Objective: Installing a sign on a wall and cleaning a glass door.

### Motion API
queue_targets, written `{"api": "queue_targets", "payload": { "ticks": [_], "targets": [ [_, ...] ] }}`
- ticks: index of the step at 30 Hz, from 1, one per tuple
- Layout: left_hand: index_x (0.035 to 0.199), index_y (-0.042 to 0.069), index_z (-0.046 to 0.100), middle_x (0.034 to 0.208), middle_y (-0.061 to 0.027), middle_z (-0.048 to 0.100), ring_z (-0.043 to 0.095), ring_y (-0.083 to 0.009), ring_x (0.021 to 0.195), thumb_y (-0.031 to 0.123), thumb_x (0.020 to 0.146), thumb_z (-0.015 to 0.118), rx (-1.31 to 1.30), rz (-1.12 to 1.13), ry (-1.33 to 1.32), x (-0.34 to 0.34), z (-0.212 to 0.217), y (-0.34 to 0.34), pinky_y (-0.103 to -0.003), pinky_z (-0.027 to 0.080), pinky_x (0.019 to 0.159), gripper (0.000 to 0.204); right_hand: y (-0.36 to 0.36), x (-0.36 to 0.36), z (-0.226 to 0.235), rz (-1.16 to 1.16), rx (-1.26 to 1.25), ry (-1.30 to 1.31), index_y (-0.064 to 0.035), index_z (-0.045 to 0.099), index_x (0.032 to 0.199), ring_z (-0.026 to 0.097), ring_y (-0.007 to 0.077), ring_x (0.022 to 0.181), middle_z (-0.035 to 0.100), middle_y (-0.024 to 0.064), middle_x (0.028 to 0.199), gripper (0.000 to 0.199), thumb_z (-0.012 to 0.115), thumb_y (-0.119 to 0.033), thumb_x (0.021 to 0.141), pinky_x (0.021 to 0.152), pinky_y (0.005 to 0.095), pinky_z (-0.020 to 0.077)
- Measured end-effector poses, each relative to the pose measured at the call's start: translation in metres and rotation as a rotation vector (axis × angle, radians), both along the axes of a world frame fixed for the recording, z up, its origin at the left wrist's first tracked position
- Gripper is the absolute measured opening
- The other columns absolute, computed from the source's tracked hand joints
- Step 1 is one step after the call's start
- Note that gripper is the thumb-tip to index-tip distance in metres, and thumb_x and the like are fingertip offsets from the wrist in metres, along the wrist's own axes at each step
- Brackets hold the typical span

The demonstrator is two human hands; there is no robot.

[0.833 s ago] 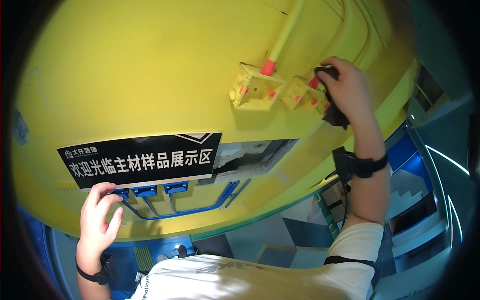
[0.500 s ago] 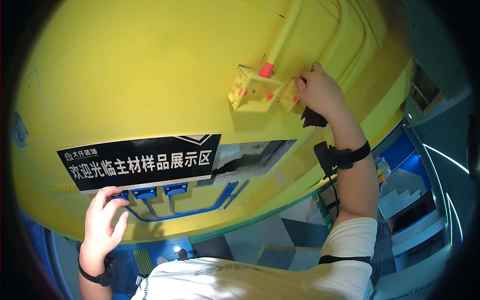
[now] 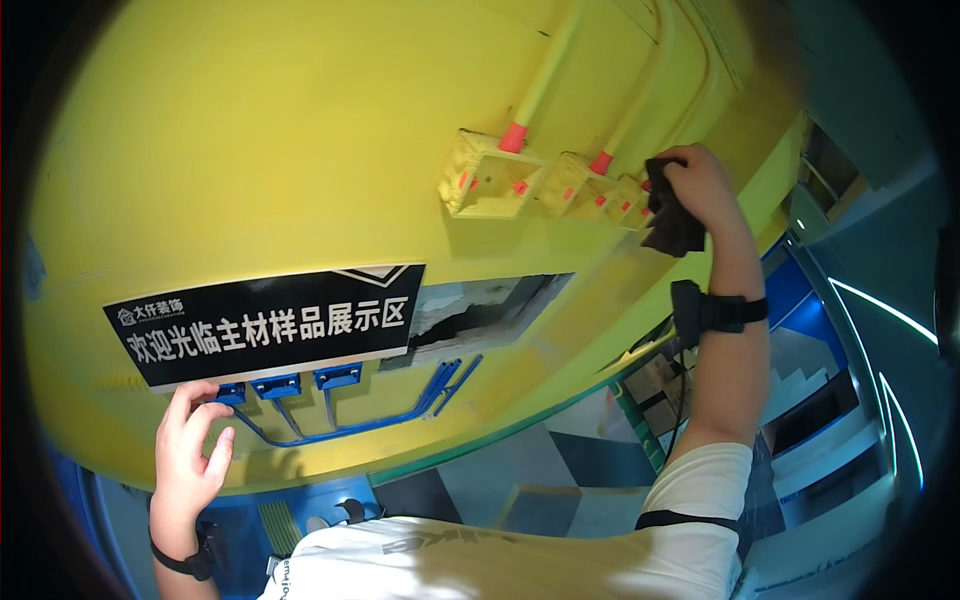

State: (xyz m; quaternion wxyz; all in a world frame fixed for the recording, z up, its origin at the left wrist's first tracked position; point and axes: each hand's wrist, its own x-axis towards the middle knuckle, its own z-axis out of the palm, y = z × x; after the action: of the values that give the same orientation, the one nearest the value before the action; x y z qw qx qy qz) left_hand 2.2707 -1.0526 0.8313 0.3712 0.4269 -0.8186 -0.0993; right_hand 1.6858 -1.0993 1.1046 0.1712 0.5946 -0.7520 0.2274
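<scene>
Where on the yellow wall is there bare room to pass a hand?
Free: the wide yellow wall above the black sign and left of the yellow boxes. Crowded: the boxes near the right hand holding a dark cloth, and the blue boxes by the left hand.

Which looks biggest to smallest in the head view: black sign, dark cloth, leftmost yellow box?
1. black sign, clearly largest.
2. leftmost yellow box.
3. dark cloth in the right hand, partly hidden, so the last two are unsure.
</scene>
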Motion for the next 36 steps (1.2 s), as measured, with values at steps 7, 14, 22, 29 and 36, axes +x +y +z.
{"api": "queue_targets", "payload": {
  "ticks": [7, 14, 22, 29, 36],
  "targets": [
    [0.096, 0.001, 0.063, 0.116, -0.0174, 0.058, 0.064, -0.0348, 0.101, 0.001, 0.075, 0.068, 0.012, -0.093, -0.029, -0.029, 0.008, -0.002, -0.04, 0.053, 0.088, 0.022, -0.029, 0.004, -0.062, 0.267, -0.171, -0.022, -0.0013, 0.073, 0.109, 0.066, 0.0338, 0.104, 0.066, 0.0175, 0.108, 0.027, 0.06, -0.016, 0.09, 0.092, 0.0383, 0.0514],
    [0.095, 0.002, 0.065, 0.115, -0.0158, 0.06, 0.063, -0.0349, 0.098, 0.005, 0.076, 0.071, -0.021, -0.058, -0.071, -0.044, 0.004, 0.007, -0.041, 0.053, 0.085, 0.02, -0.022, 0.002, -0.048, 0.277, -0.023, 0.032, -0.0025, 0.073, 0.103, 0.066, 0.0333, 0.102, 0.067, 0.017, 0.106, 0.023, 0.061, -0.014, 0.087, 0.089, 0.0375, 0.0521],
    [0.095, 0.002, 0.064, 0.115, -0.0171, 0.06, 0.063, -0.0358, 0.104, 0.003, 0.076, 0.07, -0.01, 0.011, -0.106, -0.037, 0.004, 0.013, -0.042, 0.053, 0.088, 0.019, -0.024, -0.019, -0.053, 0.378, -0.149, -0.034, -0.0047, 0.075, 0.105, 0.066, 0.0343, 0.103, 0.068, 0.0175, 0.106, 0.023, 0.061, -0.012, 0.088, 0.093, 0.0394, 0.0517],
    [0.095, 0.001, 0.064, 0.115, -0.0173, 0.06, 0.063, -0.0356, 0.104, 0.003, 0.076, 0.07, -0.017, 0.009, -0.102, -0.049, 0.009, 0.014, -0.042, 0.053, 0.088, 0.02, -0.017, -0.022, -0.036, 0.325, 0.018, -0.146, -0.0035, 0.076, 0.1, 0.069, 0.0303, 0.098, 0.072, 0.0165, 0.101, 0.024, 0.056, -0.009, 0.088, 0.091, 0.0367, 0.0522],
    [0.094, 0.002, 0.063, 0.114, -0.0173, 0.059, 0.063, -0.0372, 0.102, 0.003, 0.075, 0.07, 0.031, 0.048, -0.088, -0.042, 0.003, 0.015, -0.041, 0.052, 0.087, 0.02, 0.024, -0.095, -0.023, 0.06, -0.293, -0.15, -0.0022, 0.073, 0.102, 0.069, 0.0265, 0.095, 0.072, 0.0133, 0.098, 0.022, 0.058, -0.005, 0.086, 0.089, 0.0343, 0.0522]
  ]
}}
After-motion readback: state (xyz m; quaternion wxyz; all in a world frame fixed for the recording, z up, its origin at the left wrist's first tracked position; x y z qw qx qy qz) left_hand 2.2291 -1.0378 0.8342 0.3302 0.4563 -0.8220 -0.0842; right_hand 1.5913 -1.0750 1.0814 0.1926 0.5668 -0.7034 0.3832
